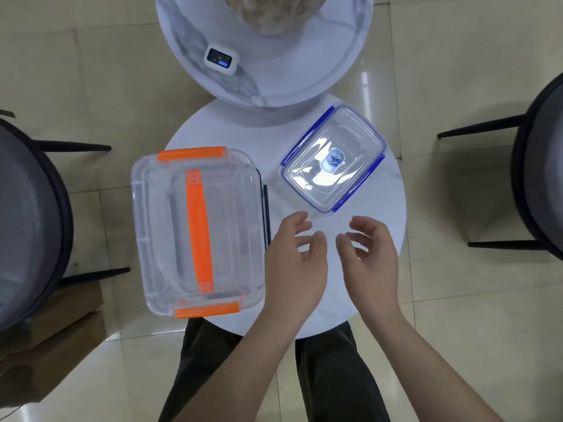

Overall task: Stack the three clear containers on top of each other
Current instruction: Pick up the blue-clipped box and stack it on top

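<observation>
Both hands, the left hand [297, 254] and the right hand [370, 254], hover open and empty over the worktop [380, 208]. The blue-clipped container [333, 158] lies just beyond them; the orange-handled container [198, 231] sits left, seemingly upon a dark-edged one. Next, I judge, grasp the blue-clipped one by both sides.
</observation>
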{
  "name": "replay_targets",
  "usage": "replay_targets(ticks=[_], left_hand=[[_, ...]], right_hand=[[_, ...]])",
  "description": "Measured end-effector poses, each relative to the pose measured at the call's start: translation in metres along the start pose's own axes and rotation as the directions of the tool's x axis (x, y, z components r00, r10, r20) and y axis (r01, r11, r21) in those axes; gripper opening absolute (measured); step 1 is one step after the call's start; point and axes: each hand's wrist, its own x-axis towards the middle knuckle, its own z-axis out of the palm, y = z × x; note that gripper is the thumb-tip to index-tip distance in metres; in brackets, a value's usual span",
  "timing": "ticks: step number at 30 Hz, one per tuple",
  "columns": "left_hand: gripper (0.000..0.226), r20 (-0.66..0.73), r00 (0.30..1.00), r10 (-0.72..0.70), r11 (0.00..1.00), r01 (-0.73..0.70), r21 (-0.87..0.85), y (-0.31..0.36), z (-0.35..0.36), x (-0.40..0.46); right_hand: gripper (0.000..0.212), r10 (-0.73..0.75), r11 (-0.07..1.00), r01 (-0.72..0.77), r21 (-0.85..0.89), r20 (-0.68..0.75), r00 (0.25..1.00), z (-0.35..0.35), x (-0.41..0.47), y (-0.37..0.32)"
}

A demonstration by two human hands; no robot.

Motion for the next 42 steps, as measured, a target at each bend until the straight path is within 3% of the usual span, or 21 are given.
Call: replay_targets(ticks=[9,19,25,32,42], left_hand=[[0.047,-0.152,0.986,-0.066,0.997,0.059,-0.047,-0.006,0.030,0.060],[0.070,-0.209,0.977,0.042,0.986,-0.006,0.169,-0.013,0.051,0.107],[0.076,-0.200,0.979,0.027,0.966,0.026,0.256,-0.014,0.050,0.135],[0.072,-0.189,0.978,-0.086,0.988,0.108,0.109,-0.010,0.055,0.158],[0.059,-0.231,0.973,-0.020,0.977,0.069,0.204,-0.021,0.053,0.159]], right_hand=[[0.049,0.046,0.999,-0.046,-0.006,0.025,0.999,0.002,0.074,0.019],[0.092,0.120,0.993,-0.120,-0.009,0.075,0.990,0.020,0.119,0.038],[0.100,0.098,0.995,-0.099,0.009,0.076,0.992,0.031,0.133,0.044],[0.109,0.115,0.993,-0.115,-0.006,0.093,0.989,0.037,0.137,0.054],[0.111,0.096,0.995,-0.095,-0.020,0.087,0.992,0.040,0.140,0.063]])
